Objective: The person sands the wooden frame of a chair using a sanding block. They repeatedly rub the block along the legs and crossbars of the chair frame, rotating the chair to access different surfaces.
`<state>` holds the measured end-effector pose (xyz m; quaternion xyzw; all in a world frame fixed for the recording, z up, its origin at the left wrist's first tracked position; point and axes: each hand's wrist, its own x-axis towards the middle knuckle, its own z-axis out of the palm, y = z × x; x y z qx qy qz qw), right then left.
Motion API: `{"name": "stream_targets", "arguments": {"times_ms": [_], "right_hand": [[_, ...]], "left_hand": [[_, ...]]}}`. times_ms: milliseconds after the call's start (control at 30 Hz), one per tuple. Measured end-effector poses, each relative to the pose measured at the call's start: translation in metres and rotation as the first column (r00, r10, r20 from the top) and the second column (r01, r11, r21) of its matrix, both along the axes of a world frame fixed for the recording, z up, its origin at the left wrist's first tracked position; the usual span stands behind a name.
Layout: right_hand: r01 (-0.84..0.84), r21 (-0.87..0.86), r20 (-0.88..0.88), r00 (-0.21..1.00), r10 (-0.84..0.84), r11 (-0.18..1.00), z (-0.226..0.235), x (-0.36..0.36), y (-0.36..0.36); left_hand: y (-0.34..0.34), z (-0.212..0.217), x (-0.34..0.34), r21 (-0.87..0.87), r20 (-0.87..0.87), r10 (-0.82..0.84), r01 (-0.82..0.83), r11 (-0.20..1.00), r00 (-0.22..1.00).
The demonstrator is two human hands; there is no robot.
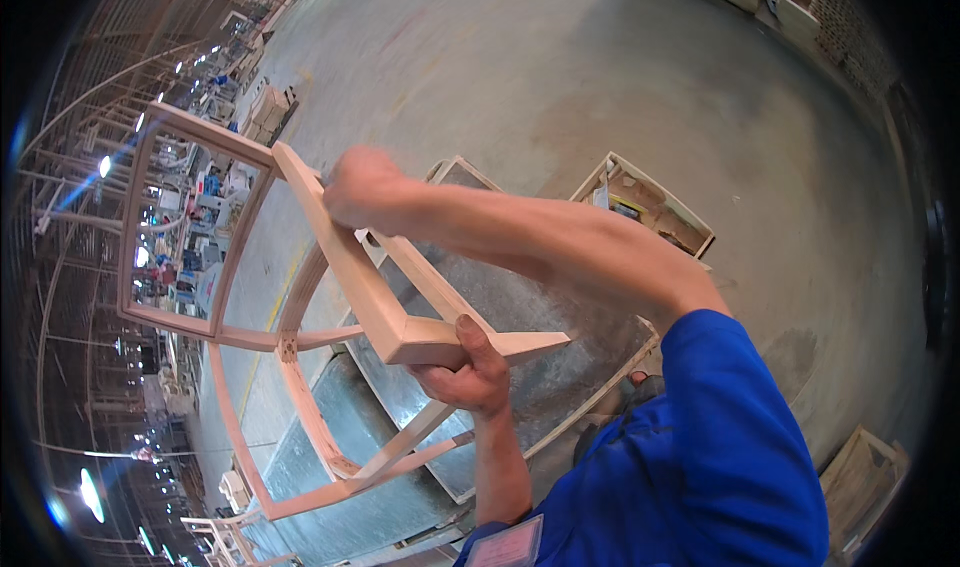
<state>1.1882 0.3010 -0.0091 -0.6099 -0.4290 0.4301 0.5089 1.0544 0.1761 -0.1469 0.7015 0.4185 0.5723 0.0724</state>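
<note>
An unpainted wooden chair frame (345,257) is tilted on its side in front of me, its open backrest toward the left and its legs reaching downward. My left hand (470,372) grips the frame near a squared corner, thumb on top of the short rail and fingers curled beneath. Farther up the long rail, my right hand (365,189) is closed like a fist against the wood. Slight blur covers that hand, and whatever lies inside its fingers is hidden.
Below the frame stands a metal-topped worktable (540,367) with wooden edging. A bluish sheet-covered surface (350,447) adjoins it. Beyond, an open wooden box (650,202) holds small items. Another wooden crate (860,487) sits at lower right. More chair frames (225,537) stand at lower left.
</note>
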Motion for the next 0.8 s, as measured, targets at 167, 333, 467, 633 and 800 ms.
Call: {"name": "stream_targets", "arguments": {"times_ms": [167,333,467,633,800], "right_hand": [[-0.080,0.377,0.296,0.955,-0.038,0.923,-0.024,-0.019,-0.070],[-0.032,0.406,0.076,0.997,0.001,0.913,-0.024,-0.016,-0.118],[-0.066,0.288,0.140,0.990,0.026,0.955,-0.017,-0.007,-0.076],[0.103,0.150,0.033,0.993,-0.109,0.983,-0.001,-0.007,0.004],[0.040,0.320,0.197,0.974,-0.108,0.947,-0.015,-0.013,-0.025]], "left_hand": [[0.000,-0.001,-0.011,0.028,-0.085,0.026,-0.024,0.999,0.996],[-0.001,-0.008,-0.017,0.200,-0.175,-0.009,0.045,0.979,0.985],[0.005,-0.007,-0.007,0.092,-0.069,0.077,-0.071,0.993,0.995],[0.005,0.000,0.009,-0.022,0.039,0.076,-0.075,0.997,0.996],[0.003,0.002,0.008,-0.023,0.022,0.066,-0.066,0.998,0.998]]}}
